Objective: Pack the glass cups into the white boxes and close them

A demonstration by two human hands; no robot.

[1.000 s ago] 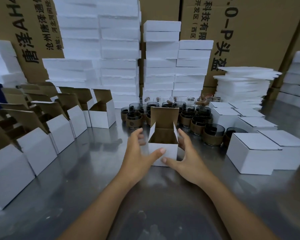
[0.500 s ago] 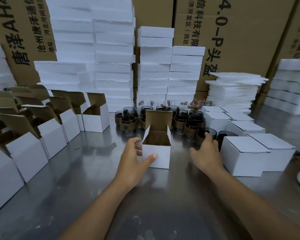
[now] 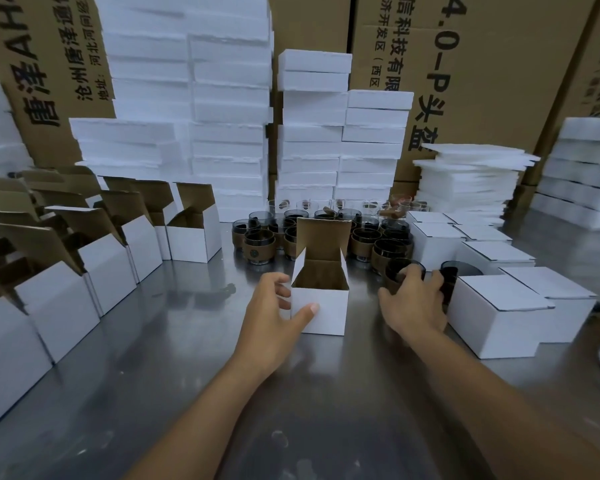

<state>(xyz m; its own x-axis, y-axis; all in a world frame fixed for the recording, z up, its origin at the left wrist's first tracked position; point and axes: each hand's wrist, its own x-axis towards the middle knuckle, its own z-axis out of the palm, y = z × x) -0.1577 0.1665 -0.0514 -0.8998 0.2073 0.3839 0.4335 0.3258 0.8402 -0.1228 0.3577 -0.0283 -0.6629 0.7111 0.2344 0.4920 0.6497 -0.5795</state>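
While the fingers (image 3: 417,274) of the right hand (image 3: 413,306) curl over the rim and side of a dark glass cup (image 3: 397,268) wrapped in a brown band, just right of the frame's centre, the left hand (image 3: 272,317) holds the open white box (image 3: 323,308) at centre, its thumb pressed on the front face and the other fingers wrapped round the left side. The box stands on the steel table (image 3: 187,375) with its lid flap upright at the back, brown on the inside. The gripped cup stands on the table between that box and the closed white boxes (image 3: 492,313) at right; a second dark cup (image 3: 452,271) stands just beside it, close against the nearest closed box. Behind the open box a cluster of banded cups (image 3: 262,242) fills the middle of the table. A row of open boxes (image 3: 108,271) runs along the left edge. White foam slabs (image 3: 229,98) are stacked high across the back, in front of printed cardboard cartons (image 3: 482,64).
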